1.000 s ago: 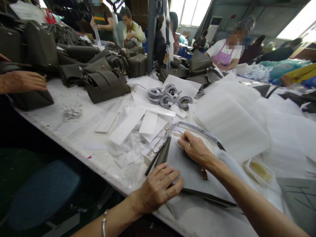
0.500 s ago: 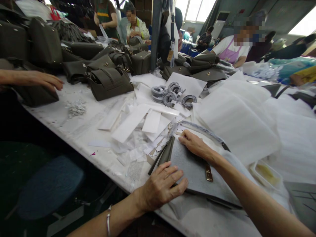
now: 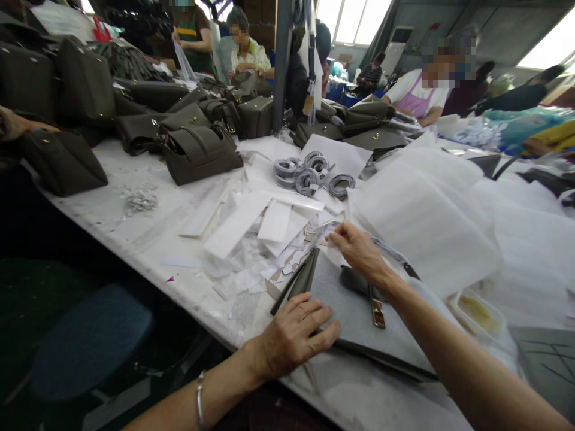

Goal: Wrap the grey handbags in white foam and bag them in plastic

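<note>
A flat dark-olive handbag covered by a grey sheet (image 3: pixel 327 284) lies before me at the table edge, with a gold clasp (image 3: pixel 378 313) on its front. My left hand (image 3: pixel 294 335) rests on the bag's near left corner, fingers stretched and slightly apart. Above the bag's far edge is my right hand (image 3: pixel 357 248), thumb and fingers pinched together beside the plastic-wrapped handle (image 3: pixel 390 251). Whatever sits between those fingertips is too small to make out. A dark flap or strap (image 3: pixel 354 280) shows under the right wrist.
White paper strips (image 3: pixel 238 224) and scraps litter the table beyond the bag. Coiled wrapped straps (image 3: pixel 308 179) lie further back, near white foam sheets (image 3: pixel 426 215). A plastic tub (image 3: pixel 476 314) stands right. Olive handbags (image 3: pixel 202 152) fill the far left; co-workers sit behind.
My right hand has lifted slightly off the bag and shifted right, uncovering a dark piece beneath the wrist. My left hand stays put. A co-worker's hand at far left has drawn back leftward.
</note>
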The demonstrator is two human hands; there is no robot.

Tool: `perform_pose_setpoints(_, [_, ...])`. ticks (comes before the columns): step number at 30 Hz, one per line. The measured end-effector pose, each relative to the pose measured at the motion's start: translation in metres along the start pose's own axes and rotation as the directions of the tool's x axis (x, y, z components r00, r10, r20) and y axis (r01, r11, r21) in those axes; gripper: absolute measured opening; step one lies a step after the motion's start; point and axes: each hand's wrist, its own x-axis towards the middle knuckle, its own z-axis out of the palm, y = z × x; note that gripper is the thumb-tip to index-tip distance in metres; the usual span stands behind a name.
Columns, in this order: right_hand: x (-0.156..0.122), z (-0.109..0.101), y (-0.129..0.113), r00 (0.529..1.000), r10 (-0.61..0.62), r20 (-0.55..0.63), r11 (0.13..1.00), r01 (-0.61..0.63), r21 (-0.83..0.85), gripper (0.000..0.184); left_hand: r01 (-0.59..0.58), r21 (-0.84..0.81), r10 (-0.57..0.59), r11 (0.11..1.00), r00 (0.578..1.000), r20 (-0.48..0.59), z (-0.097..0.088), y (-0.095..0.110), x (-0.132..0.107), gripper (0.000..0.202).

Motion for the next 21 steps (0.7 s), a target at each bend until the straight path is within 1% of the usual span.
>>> perform_pose_setpoints(6, [0.008,-0.026,-0.013,0.991,0.023,-0.129,0.997,-0.012,0.082,0.014,-0.003,0.003,0.003,1.000,1.000,-0.019,0.002,0.000,-0.001,0.020])
perform_pose_setpoints(8, [0.006,-0.034,-0.022,0.986,0.006,-0.169,0.997,0.006,0.072,0.012,-0.005,0.000,0.005,1.000,1.000,-0.025,0.002,0.000,-0.001,0.021])
perform_pose_setpoints(11, [-0.002,-0.043,-0.039,0.980,-0.055,-0.193,0.998,0.059,0.015,0.012,0.006,-0.023,-0.006,1.000,1.000,-0.027,0.001,0.000,-0.002,0.021])
perform_pose_setpoints(14, [-0.020,-0.044,-0.061,0.972,-0.135,-0.191,0.991,0.130,-0.039,0.012,0.014,-0.045,-0.015,0.999,1.000,-0.024,0.000,0.000,-0.001,0.023])
perform_pose_setpoints(16, [-0.036,-0.041,-0.074,0.958,-0.220,-0.183,0.975,0.212,-0.063,0.011,0.024,-0.055,-0.026,0.998,0.999,-0.026,-0.001,0.000,0.000,0.024])
perform_pose_setpoints(19, [-0.065,-0.033,-0.085,0.909,-0.375,-0.180,0.927,0.364,-0.091,0.010,0.042,-0.063,-0.044,0.997,0.998,-0.035,-0.002,0.001,0.001,0.023])
perform_pose_setpoints(21, [-0.084,-0.025,-0.085,0.873,-0.453,-0.179,0.891,0.445,-0.089,0.009,0.043,-0.072,-0.045,0.997,0.998,-0.032,-0.002,0.001,0.002,0.021])
